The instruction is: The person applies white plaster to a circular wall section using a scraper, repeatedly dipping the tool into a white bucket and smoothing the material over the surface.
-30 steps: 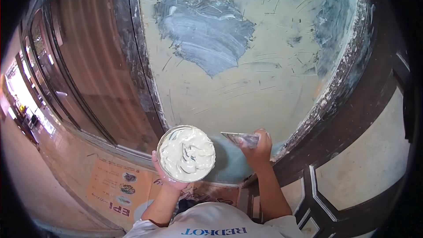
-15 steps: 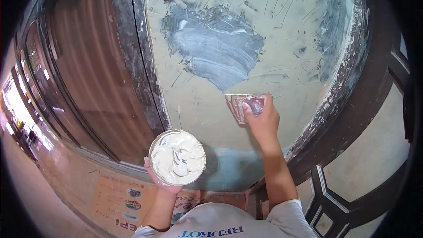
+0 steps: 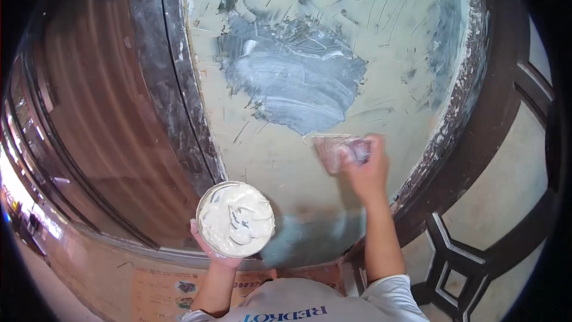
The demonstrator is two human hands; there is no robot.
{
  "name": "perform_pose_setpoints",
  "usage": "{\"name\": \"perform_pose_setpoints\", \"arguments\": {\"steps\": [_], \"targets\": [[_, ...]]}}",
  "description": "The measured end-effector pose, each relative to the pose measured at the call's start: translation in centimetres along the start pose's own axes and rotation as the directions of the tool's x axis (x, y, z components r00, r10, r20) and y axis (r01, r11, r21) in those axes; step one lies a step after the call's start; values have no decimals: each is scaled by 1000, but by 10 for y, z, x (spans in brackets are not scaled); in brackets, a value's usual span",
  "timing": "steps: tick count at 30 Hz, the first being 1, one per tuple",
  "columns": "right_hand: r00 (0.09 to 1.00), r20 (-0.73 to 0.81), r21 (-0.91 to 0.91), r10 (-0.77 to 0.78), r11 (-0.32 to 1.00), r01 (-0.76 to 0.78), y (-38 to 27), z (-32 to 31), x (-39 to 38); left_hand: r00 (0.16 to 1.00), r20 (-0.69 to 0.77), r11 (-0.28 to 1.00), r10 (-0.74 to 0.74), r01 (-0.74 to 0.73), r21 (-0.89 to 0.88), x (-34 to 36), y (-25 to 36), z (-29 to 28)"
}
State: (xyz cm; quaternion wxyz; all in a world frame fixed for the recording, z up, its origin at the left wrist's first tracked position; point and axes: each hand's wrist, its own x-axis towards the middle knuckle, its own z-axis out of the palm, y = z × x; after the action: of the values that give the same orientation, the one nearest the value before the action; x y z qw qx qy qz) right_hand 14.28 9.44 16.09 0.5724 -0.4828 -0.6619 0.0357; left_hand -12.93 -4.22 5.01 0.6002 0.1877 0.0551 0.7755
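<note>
Scratched wall (image 3: 268, 161), tub (image 3: 199, 217) low, scraper (image 3: 330, 152) against it

The pale green wall fills the middle of the frame, scored with short dark marks, and a ragged grey patch (image 3: 292, 86) spreads across its upper centre. A dark post (image 3: 173, 71) borders it on the left, with brown panes (image 3: 89, 113) beyond; on the right runs a trim (image 3: 468, 53) speckled with white. Dark woodwork (image 3: 518, 137) with pale panels (image 3: 491, 191) takes up the right of the frame, and an orange sheet (image 3: 152, 292) with printed pictures lies on the floor at lower left.

The hands are apart. The left hand (image 3: 219, 256), below centre and to the left, is wrapped around the side and underside of the round tub, whose open top faces up, showing creamy white paste (image 3: 250, 206) in thick swirls. The right hand (image 3: 366, 170), right of centre, is clamped on the scraper (both are blurred, so the exact finger placing is hard to read). The scraper's wide edge lies just below the lower tip of the grey patch; whether all of it touches the wall, I cannot tell. A white shirt (image 3: 298, 304) shows at the bottom edge.
</note>
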Motion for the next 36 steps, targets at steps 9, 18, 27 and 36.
{"name": "perform_pose_setpoints", "arguments": {"steps": [9, 18, 27, 36], "targets": [[951, -306, -69, 47, 995, -72, 14, 1, 15, 995, 55, 996, -85, 87, -36, 16, 21, -13], [989, -147, -4, 14, 1000, -14, -1, 20, 2, 983, 145, 994, -109, 105, 37, 22, 44, -36], [820, -572, -62, 31, 995, -81, 31, -15, 21, 989, 133, 993, -59, 45, 105, 21, 59, -54], [956, -273, -103, 110, 985, -142, 1, 20, 8, 994, 42, 994, -102, 100, 45, 22, 54, -49]]}}
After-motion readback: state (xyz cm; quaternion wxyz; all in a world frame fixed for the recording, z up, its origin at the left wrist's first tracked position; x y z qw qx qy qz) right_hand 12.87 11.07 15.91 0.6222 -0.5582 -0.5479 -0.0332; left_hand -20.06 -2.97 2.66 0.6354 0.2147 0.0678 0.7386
